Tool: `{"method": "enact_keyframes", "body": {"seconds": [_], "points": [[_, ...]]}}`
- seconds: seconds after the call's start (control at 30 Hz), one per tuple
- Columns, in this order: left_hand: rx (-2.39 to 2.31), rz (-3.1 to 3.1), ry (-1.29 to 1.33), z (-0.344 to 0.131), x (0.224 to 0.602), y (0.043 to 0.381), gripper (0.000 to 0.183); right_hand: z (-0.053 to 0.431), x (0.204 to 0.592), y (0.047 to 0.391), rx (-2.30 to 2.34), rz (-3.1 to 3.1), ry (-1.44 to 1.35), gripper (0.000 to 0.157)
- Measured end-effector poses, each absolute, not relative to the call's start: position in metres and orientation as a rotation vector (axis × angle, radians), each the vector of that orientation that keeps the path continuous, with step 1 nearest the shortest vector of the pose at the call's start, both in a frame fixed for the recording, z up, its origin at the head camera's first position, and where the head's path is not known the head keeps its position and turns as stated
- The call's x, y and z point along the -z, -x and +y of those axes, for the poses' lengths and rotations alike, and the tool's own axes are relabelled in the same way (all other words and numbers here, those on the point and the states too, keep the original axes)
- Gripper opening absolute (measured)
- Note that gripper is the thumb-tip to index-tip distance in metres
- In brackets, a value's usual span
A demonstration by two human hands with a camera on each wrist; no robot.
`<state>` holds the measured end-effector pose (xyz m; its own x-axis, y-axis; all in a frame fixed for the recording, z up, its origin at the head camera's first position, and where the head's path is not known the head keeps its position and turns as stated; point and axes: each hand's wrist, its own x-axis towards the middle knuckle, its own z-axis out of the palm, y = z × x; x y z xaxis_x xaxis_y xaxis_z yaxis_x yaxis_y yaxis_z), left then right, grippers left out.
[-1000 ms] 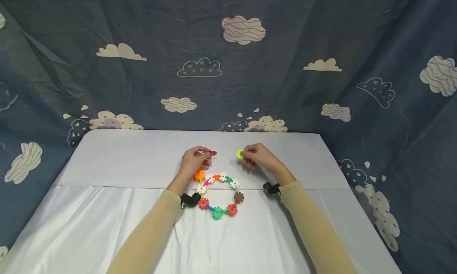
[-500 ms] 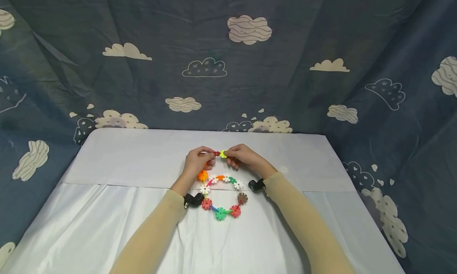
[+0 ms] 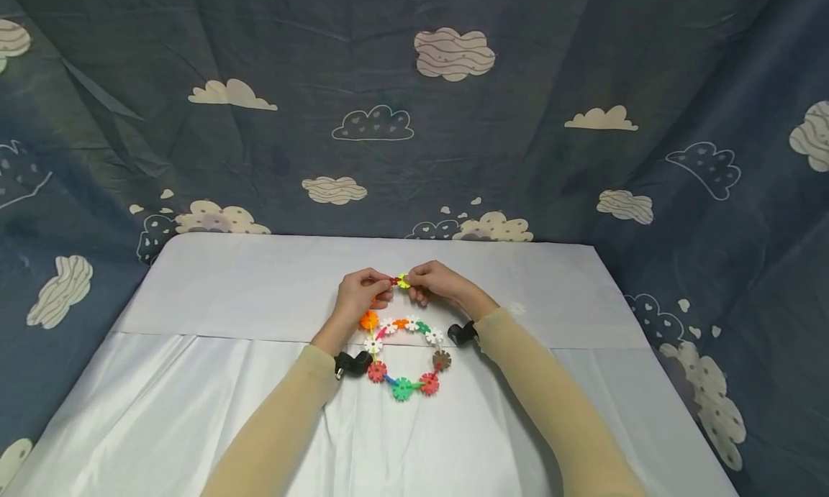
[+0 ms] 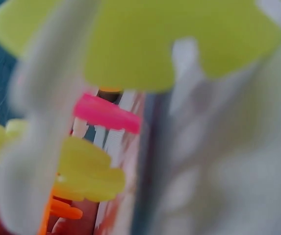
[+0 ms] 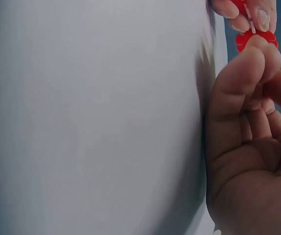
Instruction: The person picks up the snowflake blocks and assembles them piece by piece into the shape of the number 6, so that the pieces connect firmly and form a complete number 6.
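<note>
Thumb and fingers of my left hand (image 3: 363, 294) pinch a small red notched flower disc (image 3: 393, 281), seen in the head view. Facing it, my right hand (image 3: 439, 281) pinches a yellow notched disc (image 3: 404, 281) whose edge meets the red one. In the right wrist view, red discs (image 5: 241, 41) show at the fingertips. A chain of linked, coloured flower discs (image 3: 402, 389) curves in a loop below the hands. Its orange disc (image 3: 368, 320) sits just under my left hand, which hides part of the chain. Blurred yellow pieces (image 4: 89, 169) fill the left wrist view.
The table wears a white cloth (image 3: 259, 411) with a seam across it. A pale white disc (image 3: 517, 308) lies right of my right wrist. Behind the table hangs a dark curtain (image 3: 285, 73) with cloud prints. Small black cameras (image 3: 352, 363) sit at both wrists.
My right hand has moved left with the yellow disc, bringing it from a gap away up against the red disc. The left hand stays nearly in place; the head view has shifted slightly.
</note>
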<state>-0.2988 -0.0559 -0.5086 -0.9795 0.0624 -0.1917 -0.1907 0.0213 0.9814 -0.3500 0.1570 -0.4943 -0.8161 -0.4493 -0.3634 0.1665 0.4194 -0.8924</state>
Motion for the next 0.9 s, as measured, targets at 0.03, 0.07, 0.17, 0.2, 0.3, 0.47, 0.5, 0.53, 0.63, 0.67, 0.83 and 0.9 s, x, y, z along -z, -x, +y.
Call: {"method": "enact_keyframes", "body": {"seconds": [0.03, 0.07, 0.17, 0.2, 0.3, 0.47, 0.5, 0.53, 0.63, 0.67, 0.83, 0.9], "points": [[-2.071, 2.111, 0.135, -0.055, 0.508, 0.299, 0.013, 0.159, 0.494, 0.349, 1.406, 2.120, 0.248, 0.029], [-2.070, 2.114, 0.138, -0.054, 0.508, 0.298, 0.013, 0.162, 0.493, 0.349, 1.383, 2.140, 0.254, 0.031], [-2.060, 2.124, 0.148, -0.054, 0.507, 0.298, 0.012, 0.181, 0.486, 0.344, 1.348, 2.217, 0.254, 0.040], [-2.054, 2.123, 0.151, -0.054, 0.506, 0.298, 0.013, 0.192, 0.483, 0.342, 1.334, 2.258, 0.245, 0.042], [-2.031, 2.121, 0.143, -0.055, 0.505, 0.297, 0.015, 0.239, 0.469, 0.328, 1.232, 2.472, 0.186, 0.042], [-2.018, 2.136, 0.156, -0.061, 0.505, 0.296, 0.018, 0.314, 0.464, 0.297, 0.834, 2.856, 0.058, 0.038], [-2.023, 2.136, 0.164, -0.062, 0.505, 0.296, 0.017, 0.322, 0.466, 0.292, 0.774, 2.877, 0.045, 0.041], [-2.022, 2.139, 0.166, -0.064, 0.505, 0.296, 0.018, 0.328, 0.469, 0.287, 0.715, 2.888, 0.038, 0.044], [-2.023, 2.124, 0.154, -0.064, 0.507, 0.296, 0.018, 0.337, 0.480, 0.277, 0.645, 2.878, 0.032, 0.047], [-2.024, 2.114, 0.143, -0.063, 0.507, 0.297, 0.018, 0.338, 0.483, 0.274, 0.645, 2.877, 0.026, 0.045], [-2.032, 2.097, 0.122, -0.058, 0.507, 0.298, 0.017, 0.336, 0.482, 0.274, 0.749, 2.837, -0.024, 0.029], [-2.032, 2.101, 0.129, -0.057, 0.507, 0.298, 0.016, 0.327, 0.479, 0.280, 0.824, 2.789, 0.007, 0.027]]}}
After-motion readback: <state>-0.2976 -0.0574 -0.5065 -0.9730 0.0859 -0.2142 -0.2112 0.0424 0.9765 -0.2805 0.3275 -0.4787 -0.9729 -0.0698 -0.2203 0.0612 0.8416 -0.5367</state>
